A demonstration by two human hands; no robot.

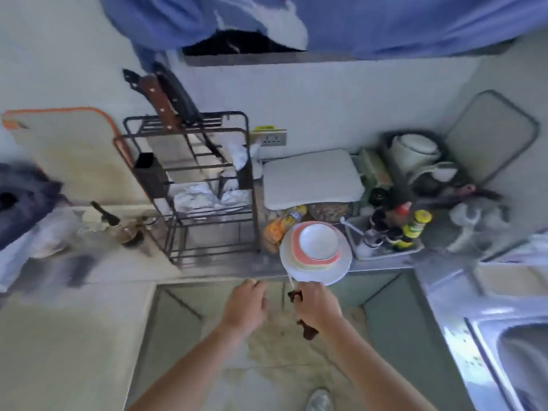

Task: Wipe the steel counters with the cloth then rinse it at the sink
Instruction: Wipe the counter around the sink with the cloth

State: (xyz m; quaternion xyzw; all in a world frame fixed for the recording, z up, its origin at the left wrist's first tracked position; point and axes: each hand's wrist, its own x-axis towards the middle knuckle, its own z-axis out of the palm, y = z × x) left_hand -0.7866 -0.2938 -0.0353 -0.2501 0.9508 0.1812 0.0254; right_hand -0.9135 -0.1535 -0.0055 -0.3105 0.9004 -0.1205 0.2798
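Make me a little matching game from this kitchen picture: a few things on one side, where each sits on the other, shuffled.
Things:
1. knives
2. stack of plates
3. dark cloth
4. sink

Places:
A. in the right hand
B. far right edge
C. top of the wire rack
D. counter edge, above the hands

Pairs: 1-C, 2-D, 3-A, 4-B

Stacked plates beside wire rack w/ knives.

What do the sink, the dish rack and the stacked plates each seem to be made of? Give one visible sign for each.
Sink: polished steel, judging by its mirror-like glare.
Dish rack: thin dark wire, probably coated metal.
Stacked plates: glossy, smooth; ceramic or melamine, unclear which.
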